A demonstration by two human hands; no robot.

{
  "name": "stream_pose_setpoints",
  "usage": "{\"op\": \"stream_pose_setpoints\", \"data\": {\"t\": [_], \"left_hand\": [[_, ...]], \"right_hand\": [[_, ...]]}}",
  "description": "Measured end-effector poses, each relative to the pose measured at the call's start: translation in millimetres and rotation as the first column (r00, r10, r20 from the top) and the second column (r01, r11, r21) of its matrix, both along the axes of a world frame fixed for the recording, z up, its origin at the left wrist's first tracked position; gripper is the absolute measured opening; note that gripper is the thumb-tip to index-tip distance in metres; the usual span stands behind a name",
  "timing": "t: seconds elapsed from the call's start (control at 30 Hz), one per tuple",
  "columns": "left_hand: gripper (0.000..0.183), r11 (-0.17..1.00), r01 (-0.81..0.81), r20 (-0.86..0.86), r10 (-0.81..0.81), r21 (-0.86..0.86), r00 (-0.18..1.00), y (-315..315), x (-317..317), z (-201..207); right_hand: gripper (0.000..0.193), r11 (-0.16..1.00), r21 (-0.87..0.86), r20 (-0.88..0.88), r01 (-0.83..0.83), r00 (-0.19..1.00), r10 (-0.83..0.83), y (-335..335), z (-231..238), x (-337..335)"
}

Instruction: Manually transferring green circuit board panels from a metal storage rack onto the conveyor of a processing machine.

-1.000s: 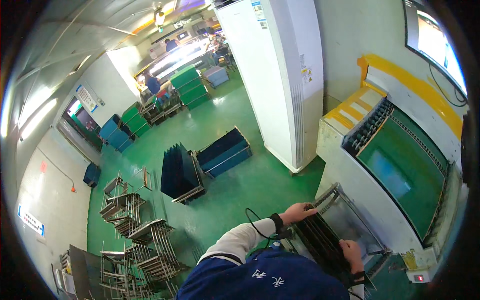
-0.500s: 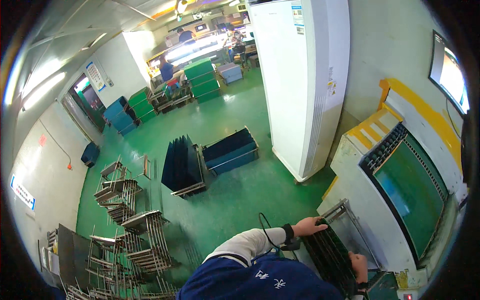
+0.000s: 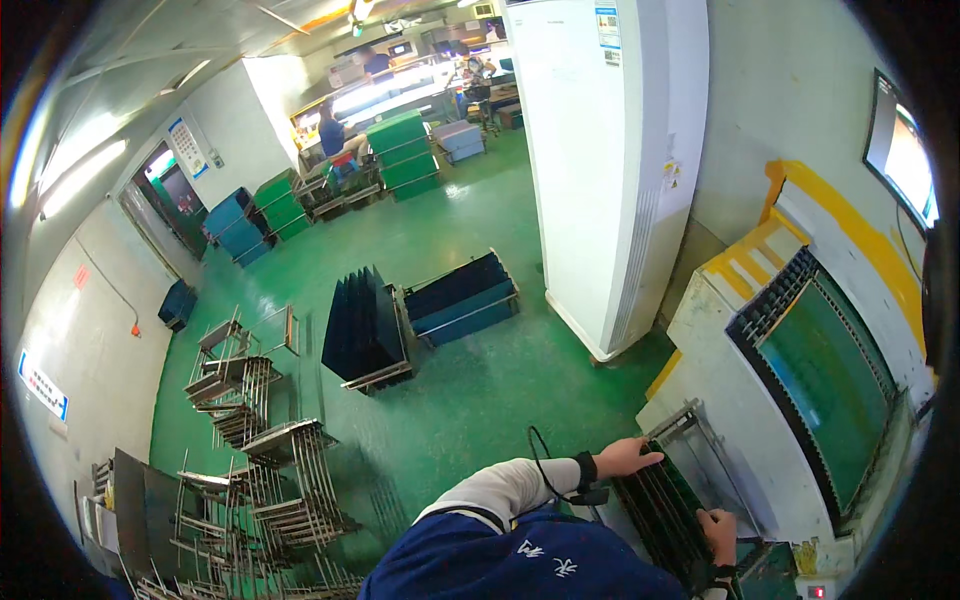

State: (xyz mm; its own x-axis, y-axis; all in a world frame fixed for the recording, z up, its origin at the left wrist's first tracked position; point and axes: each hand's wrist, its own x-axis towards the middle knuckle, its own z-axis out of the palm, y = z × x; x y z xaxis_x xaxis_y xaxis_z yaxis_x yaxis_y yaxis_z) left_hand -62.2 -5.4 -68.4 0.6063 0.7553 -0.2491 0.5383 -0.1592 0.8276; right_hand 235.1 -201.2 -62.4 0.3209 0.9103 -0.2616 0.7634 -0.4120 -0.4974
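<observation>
A row of thin dark panels (image 3: 668, 515) stands on edge close in front of me at the lower right. My left hand (image 3: 627, 457) reaches across to the far end of the row, with its fingers closed over the panels' upper edge. At the near right corner, my right hand (image 3: 718, 532) grips the same panels, thumb and fingers bent over the edge. A metal rack frame (image 3: 690, 425) shows just beyond them, beside the machine. My body hides the lower part of the panels.
To the right is a white machine with a green board (image 3: 825, 370) on its sloping bed. A tall white cabinet unit (image 3: 590, 180) stands ahead. Racks of dark panels (image 3: 365, 330) and blue panels (image 3: 465, 310) sit on the green floor. Metal racks (image 3: 285, 480) are piled at left.
Both hands keep their places on the dark panels. The whole view has shifted slightly with my head; I see no other clear movement.
</observation>
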Motion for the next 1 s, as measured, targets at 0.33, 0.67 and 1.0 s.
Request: {"op": "stream_pose_setpoints", "data": {"t": [0.33,0.67,1.0], "left_hand": [[0.081,1.0,-0.019,-0.033,0.018,-0.015,0.999,-2.2,0.6,-0.6],[0.075,1.0,0.004,0.01,-0.004,-0.017,1.0,0.5,-0.8,17.9],[0.075,1.0,-0.008,-0.004,0.008,-0.02,1.0,7.9,1.4,9.4]], "right_hand": [[0.047,0.988,-0.152,-0.004,-0.004,1.0,0.003,0.7,9.6,-9.5],[0.041,0.987,-0.162,-0.051,0.009,0.999,-0.017,4.9,6.4,-8.1],[0.043,0.992,-0.126,-0.064,0.001,0.998,-0.009,11.0,-7.0,2.5]]}}
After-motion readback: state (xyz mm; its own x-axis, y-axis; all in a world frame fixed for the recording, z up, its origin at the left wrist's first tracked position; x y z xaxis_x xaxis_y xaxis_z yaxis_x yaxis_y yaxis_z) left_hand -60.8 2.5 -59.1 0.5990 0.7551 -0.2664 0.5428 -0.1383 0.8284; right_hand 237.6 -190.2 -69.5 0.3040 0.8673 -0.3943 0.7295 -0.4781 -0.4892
